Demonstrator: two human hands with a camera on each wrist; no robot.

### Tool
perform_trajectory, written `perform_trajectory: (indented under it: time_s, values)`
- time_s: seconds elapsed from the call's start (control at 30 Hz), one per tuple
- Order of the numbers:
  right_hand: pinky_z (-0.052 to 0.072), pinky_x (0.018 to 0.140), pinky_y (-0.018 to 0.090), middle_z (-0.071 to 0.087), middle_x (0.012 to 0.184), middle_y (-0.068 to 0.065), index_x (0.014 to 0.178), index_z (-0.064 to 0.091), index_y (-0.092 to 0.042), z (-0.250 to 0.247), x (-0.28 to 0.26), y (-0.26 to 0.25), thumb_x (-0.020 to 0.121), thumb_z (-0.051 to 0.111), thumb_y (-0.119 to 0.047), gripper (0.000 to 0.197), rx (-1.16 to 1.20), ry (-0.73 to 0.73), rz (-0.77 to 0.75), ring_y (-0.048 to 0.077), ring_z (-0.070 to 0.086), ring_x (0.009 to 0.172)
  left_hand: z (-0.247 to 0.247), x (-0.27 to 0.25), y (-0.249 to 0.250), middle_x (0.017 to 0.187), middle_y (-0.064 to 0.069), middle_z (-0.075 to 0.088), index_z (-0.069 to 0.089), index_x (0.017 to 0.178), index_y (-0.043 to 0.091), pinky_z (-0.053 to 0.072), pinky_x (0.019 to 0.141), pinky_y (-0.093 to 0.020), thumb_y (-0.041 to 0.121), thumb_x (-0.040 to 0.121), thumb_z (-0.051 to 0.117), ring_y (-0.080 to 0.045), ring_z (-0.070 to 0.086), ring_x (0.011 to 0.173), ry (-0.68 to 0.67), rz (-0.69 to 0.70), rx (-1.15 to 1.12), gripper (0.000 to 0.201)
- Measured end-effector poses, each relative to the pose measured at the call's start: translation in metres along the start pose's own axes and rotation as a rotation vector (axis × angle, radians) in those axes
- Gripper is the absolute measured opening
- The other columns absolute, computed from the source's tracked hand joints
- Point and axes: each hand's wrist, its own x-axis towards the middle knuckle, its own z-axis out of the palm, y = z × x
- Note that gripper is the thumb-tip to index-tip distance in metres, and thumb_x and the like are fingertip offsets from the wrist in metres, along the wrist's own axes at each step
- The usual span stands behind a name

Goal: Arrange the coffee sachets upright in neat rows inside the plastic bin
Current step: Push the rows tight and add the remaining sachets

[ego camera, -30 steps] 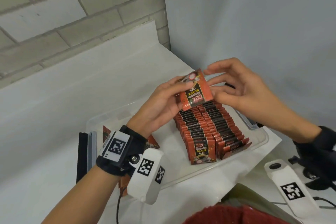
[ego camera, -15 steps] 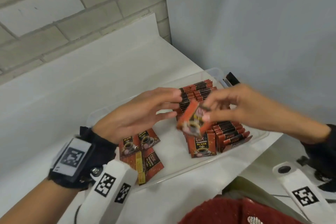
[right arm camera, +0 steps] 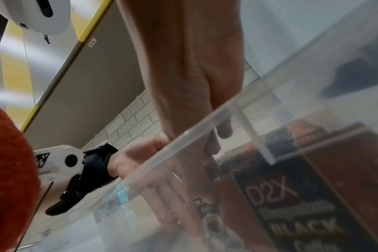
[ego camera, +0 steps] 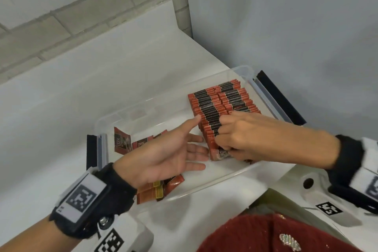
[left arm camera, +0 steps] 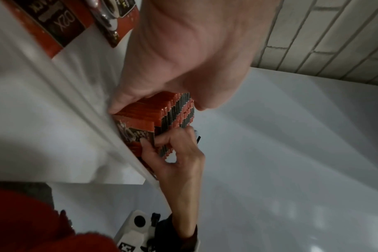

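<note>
A clear plastic bin (ego camera: 242,69) holds two rows of upright red-and-black coffee sachets (ego camera: 216,106) in its right half. My right hand (ego camera: 225,139) curls over the near end of the rows and pinches the front sachet (ego camera: 222,154) against the stack; the left wrist view shows its thumb on that sachet (left arm camera: 136,131). My left hand (ego camera: 196,141) is flat, with straight fingers touching the left side of the rows. Loose sachets (ego camera: 122,143) lie in the bin's left half, and more (ego camera: 155,192) are partly hidden under my left wrist.
The bin sits on a white table in a corner, with a brick wall behind and a grey wall on the right. Black latch handles stick out at its right end (ego camera: 280,100) and left end (ego camera: 91,153). A red garment (ego camera: 266,235) is at the bottom edge.
Both hands held one sachet above the rows. The right hand then brought it down to the near end of the stack. The left hand let go and now lies against the rows' side.
</note>
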Motion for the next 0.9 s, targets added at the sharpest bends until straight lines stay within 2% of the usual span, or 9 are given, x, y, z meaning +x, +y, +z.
perform_trajectory:
  time_s: [0.17, 0.23, 0.33, 0.47, 0.57, 0.63, 0.7, 0.77, 0.9]
  values:
    - [0.03, 0.059, 0.021, 0.053, 0.068, -0.007, 0.074, 0.051, -0.018, 0.001, 0.001, 0.004, 0.058, 0.089, -0.017, 0.042, -0.052, 0.01, -0.019, 0.008, 0.028, 0.069, 0.007, -0.002, -0.004, 0.122, -0.023, 0.063, 0.051, 0.124, 0.001, 0.044, 0.103, -0.041, 0.058, 0.073, 0.051, -0.03, 0.06, 0.116, -0.054, -0.022, -0.029, 0.077]
    - [0.03, 0.06, 0.017, 0.048, 0.073, -0.012, 0.08, 0.046, -0.022, -0.004, 0.001, 0.0, 0.067, 0.085, -0.022, 0.042, 0.097, -0.049, 0.025, 0.004, 0.03, 0.068, 0.007, -0.002, -0.004, 0.117, -0.021, 0.065, 0.05, 0.126, -0.001, 0.045, 0.102, -0.041, 0.056, 0.077, 0.05, -0.03, 0.063, 0.11, -0.061, -0.021, -0.051, 0.076]
    - [0.038, 0.058, 0.013, 0.049, 0.07, -0.015, 0.084, 0.054, -0.024, -0.012, 0.0, -0.013, 0.09, 0.064, -0.037, 0.017, 0.408, -0.15, 0.132, 0.0, 0.048, 0.062, 0.005, -0.003, -0.005, 0.115, -0.022, 0.066, 0.047, 0.128, -0.002, 0.045, 0.102, -0.042, 0.053, 0.084, 0.049, -0.032, 0.063, 0.11, -0.079, -0.021, -0.094, 0.071]
    - [0.05, 0.061, 0.025, 0.059, 0.065, 0.0, 0.068, 0.045, -0.03, -0.015, -0.001, -0.03, 0.097, 0.022, -0.058, 0.047, 0.479, -0.251, 0.221, 0.011, 0.057, 0.056, 0.004, -0.004, -0.006, 0.12, -0.024, 0.064, 0.044, 0.13, -0.001, 0.041, 0.107, -0.043, 0.052, 0.084, 0.051, -0.032, 0.062, 0.111, -0.086, -0.015, -0.099, 0.071]
    - [0.045, 0.056, 0.029, 0.052, 0.067, 0.001, 0.089, 0.05, -0.028, -0.02, -0.002, -0.035, 0.104, 0.03, -0.042, 0.029, 0.348, -0.288, 0.225, 0.017, 0.05, 0.057, 0.004, -0.005, -0.007, 0.107, -0.019, 0.068, 0.048, 0.126, -0.001, 0.046, 0.102, -0.04, 0.053, 0.085, 0.049, -0.027, 0.064, 0.099, -0.113, -0.014, -0.075, 0.067]
    - [0.035, 0.054, 0.027, 0.044, 0.069, 0.0, 0.087, 0.055, -0.031, -0.021, 0.0, -0.039, 0.105, 0.037, -0.034, 0.026, 0.308, -0.359, 0.238, 0.018, 0.043, 0.061, 0.004, -0.005, -0.006, 0.11, -0.021, 0.068, 0.049, 0.127, 0.0, 0.051, 0.093, -0.036, 0.053, 0.086, 0.048, -0.029, 0.066, 0.101, -0.134, -0.013, -0.066, 0.067]
    - [0.044, 0.064, 0.03, 0.047, 0.068, 0.0, 0.072, 0.055, -0.044, -0.024, 0.002, -0.043, 0.104, 0.029, -0.047, 0.041, 0.373, -0.487, 0.293, 0.019, 0.051, 0.067, 0.004, -0.003, -0.006, 0.116, -0.023, 0.066, 0.048, 0.13, 0.0, 0.05, 0.095, -0.037, 0.055, 0.086, 0.047, -0.032, 0.064, 0.11, -0.149, -0.012, -0.059, 0.07]
    - [0.049, 0.075, 0.029, 0.056, 0.069, 0.002, 0.063, 0.051, -0.034, -0.024, 0.001, -0.045, 0.095, 0.02, -0.066, 0.055, 0.45, -0.551, 0.383, 0.015, 0.055, 0.067, 0.004, -0.002, -0.007, 0.118, -0.024, 0.065, 0.047, 0.131, 0.001, 0.05, 0.095, -0.036, 0.056, 0.086, 0.047, -0.031, 0.063, 0.111, -0.161, -0.012, -0.048, 0.071]
    - [0.051, 0.084, 0.031, 0.067, 0.084, 0.002, 0.092, 0.067, -0.011, -0.007, -0.004, -0.04, 0.071, 0.009, -0.089, 0.099, 0.459, -0.52, 0.478, 0.016, 0.064, 0.081, 0.003, 0.001, -0.009, 0.122, -0.02, 0.064, 0.05, 0.132, 0.004, 0.05, 0.094, -0.033, 0.057, 0.09, 0.042, -0.027, 0.061, 0.116, -0.199, -0.001, -0.022, 0.068]
